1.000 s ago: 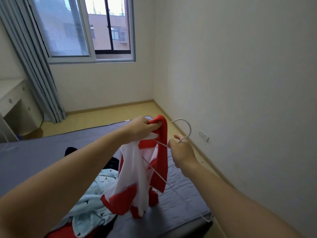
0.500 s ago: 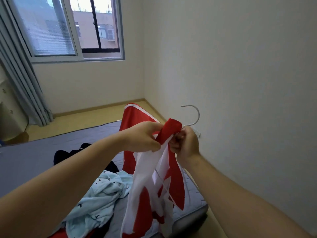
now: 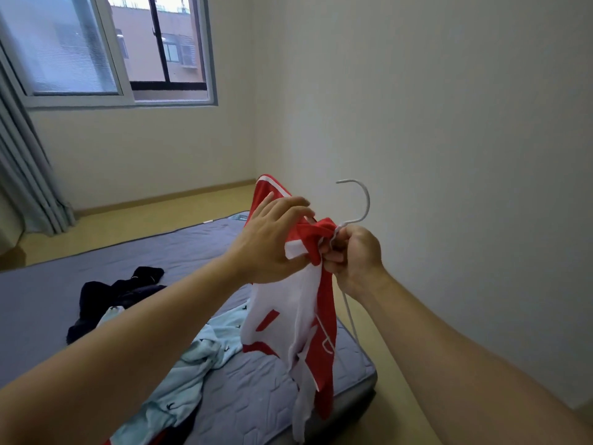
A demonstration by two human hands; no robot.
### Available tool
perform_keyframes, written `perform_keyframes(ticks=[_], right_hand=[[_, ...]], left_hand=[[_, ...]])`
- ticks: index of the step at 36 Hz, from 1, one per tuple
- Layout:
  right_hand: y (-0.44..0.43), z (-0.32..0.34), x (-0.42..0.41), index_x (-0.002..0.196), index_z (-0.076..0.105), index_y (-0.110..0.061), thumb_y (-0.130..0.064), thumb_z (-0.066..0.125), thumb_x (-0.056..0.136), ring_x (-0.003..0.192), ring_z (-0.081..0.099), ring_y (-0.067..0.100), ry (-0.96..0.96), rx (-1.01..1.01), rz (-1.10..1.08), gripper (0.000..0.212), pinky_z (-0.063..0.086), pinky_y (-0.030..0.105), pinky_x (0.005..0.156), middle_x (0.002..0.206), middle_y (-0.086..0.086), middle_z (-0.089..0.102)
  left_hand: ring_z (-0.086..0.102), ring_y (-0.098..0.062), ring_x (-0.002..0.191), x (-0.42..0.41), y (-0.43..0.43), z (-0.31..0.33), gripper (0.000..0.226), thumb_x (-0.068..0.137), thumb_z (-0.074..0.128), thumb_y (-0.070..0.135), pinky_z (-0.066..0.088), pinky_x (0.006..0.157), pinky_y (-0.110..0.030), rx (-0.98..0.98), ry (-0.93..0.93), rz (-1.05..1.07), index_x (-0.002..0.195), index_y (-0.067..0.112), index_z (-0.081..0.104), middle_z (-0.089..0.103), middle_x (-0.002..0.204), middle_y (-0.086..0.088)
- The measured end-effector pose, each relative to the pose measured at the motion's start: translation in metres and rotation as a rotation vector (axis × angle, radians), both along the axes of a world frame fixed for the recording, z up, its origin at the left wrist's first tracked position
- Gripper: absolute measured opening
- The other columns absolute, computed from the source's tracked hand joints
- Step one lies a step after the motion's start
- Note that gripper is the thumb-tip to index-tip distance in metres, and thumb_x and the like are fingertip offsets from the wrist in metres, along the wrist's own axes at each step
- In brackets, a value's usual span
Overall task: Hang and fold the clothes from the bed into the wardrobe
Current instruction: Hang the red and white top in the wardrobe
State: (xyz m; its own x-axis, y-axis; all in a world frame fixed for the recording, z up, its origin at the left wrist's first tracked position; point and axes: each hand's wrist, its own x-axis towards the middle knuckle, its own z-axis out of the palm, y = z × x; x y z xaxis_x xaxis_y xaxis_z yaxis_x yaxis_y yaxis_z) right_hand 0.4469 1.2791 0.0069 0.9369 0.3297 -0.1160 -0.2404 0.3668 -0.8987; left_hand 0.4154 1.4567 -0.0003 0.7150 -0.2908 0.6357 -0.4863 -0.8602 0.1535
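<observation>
A red and white garment [image 3: 301, 319] hangs in the air above the right end of the grey bed [image 3: 192, 252]. My left hand [image 3: 272, 242] grips the garment's red top edge, thumb and fingers pinching the cloth. My right hand [image 3: 354, 255] holds the neck of a white wire hanger [image 3: 361, 203] just below its hook, which points up. One thin hanger arm runs down behind the cloth on the right. A light blue patterned garment [image 3: 192, 364] and a black garment [image 3: 118, 297] lie on the mattress below.
A plain white wall stands close on the right. A window [image 3: 112, 49] and grey curtain [image 3: 22, 162] are at the far left. Yellow floor [image 3: 144, 216] runs beyond the bed and along its right side. The wardrobe is out of view.
The hanger has gone further into the garment, and its hook now stands higher above my right hand. My left hand has shifted on the red top edge. The view has swung slightly right.
</observation>
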Motion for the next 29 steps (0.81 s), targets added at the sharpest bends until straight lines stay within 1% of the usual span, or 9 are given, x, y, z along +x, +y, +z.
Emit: perform_keyframes(ticks=[3,5,8,15,18,21,23,25,29], right_hand=[[-0.003,0.002,-0.002,0.045,0.061,-0.019,-0.013,0.046,0.055,0.038,0.034,0.012,-0.031,-0.040,0.047,0.018,0.025,0.020,0.037,0.053,0.007,0.053],[-0.002,0.004,-0.003,0.047,0.063,-0.017,-0.010,0.047,0.059,0.038,0.036,0.013,-0.054,-0.083,0.059,0.021,0.025,0.021,0.037,0.054,0.010,0.055],[-0.002,0.006,-0.004,0.053,0.067,-0.014,-0.006,0.048,0.070,0.042,0.047,0.018,-0.091,-0.152,0.071,0.027,0.037,0.023,0.040,0.057,0.012,0.060],[-0.019,0.002,0.008,0.091,0.070,-0.011,-0.011,0.072,0.079,0.072,0.068,0.015,-0.323,-0.578,0.153,0.012,0.055,0.029,0.068,0.076,0.003,0.073],[-0.011,0.001,0.004,0.093,0.067,-0.016,-0.002,0.066,0.085,0.076,0.065,0.011,-0.422,-0.654,0.233,0.016,0.058,0.028,0.071,0.082,0.002,0.069],[0.000,-0.007,0.002,0.096,0.064,-0.007,0.007,0.064,0.087,0.083,0.059,0.018,-0.469,-0.795,0.312,0.016,0.055,0.027,0.079,0.088,0.017,0.063],[0.004,-0.019,0.001,0.111,0.063,0.006,0.002,0.065,0.089,0.099,0.063,0.033,-0.404,-0.866,0.320,0.023,0.053,0.046,0.094,0.107,0.030,0.063],[0.003,-0.033,0.001,0.115,0.063,0.004,-0.006,0.067,0.088,0.106,0.063,0.041,-0.343,-0.962,0.357,0.029,0.050,0.055,0.095,0.111,0.029,0.064],[-0.007,-0.057,0.004,0.128,0.060,-0.007,-0.012,0.060,0.094,0.114,0.061,0.034,-0.323,-1.146,0.482,0.035,0.049,0.046,0.101,0.122,0.018,0.064]], left_hand=[[0.040,-0.016,0.140,0.005,-0.003,0.005,0.063,0.078,0.064,0.053,0.013,0.123,-0.051,0.038,0.039,-0.044,0.132,0.022,0.053,0.054,0.136,0.006],[0.052,-0.018,0.113,0.007,-0.006,0.010,0.052,0.073,0.060,0.049,0.018,0.121,-0.053,0.029,0.083,-0.071,0.116,0.018,0.060,0.058,0.108,0.004],[0.041,-0.016,0.088,0.008,-0.007,0.014,0.034,0.074,0.055,0.050,0.038,0.102,-0.049,0.031,0.127,-0.088,0.094,0.023,0.053,0.045,0.088,0.004],[0.041,-0.015,0.083,0.008,-0.001,0.022,0.063,0.086,0.039,0.080,0.036,0.086,-0.040,0.006,0.075,-0.085,0.096,0.023,0.063,0.046,0.083,0.006],[0.042,-0.014,0.076,0.007,-0.010,0.021,0.056,0.083,0.051,0.077,0.036,0.080,-0.038,-0.001,0.004,-0.073,0.077,0.022,0.061,0.045,0.073,0.007],[0.043,-0.013,0.072,0.007,-0.019,0.023,0.048,0.079,0.064,0.068,0.034,0.079,-0.035,-0.085,-0.037,-0.033,0.068,0.021,0.062,0.045,0.066,0.009],[0.045,-0.014,0.072,0.005,-0.021,0.028,0.041,0.077,0.068,0.062,0.036,0.079,-0.038,-0.145,-0.039,-0.012,0.066,0.023,0.062,0.047,0.065,0.007],[0.050,-0.016,0.074,0.004,-0.019,0.034,0.039,0.077,0.069,0.059,0.039,0.081,-0.043,-0.159,-0.036,0.005,0.066,0.023,0.061,0.052,0.065,0.004],[0.057,-0.018,0.079,0.002,-0.004,0.043,0.045,0.079,0.060,0.059,0.039,0.087,-0.042,-0.155,-0.051,0.087,0.075,0.014,0.070,0.061,0.071,0.002]])
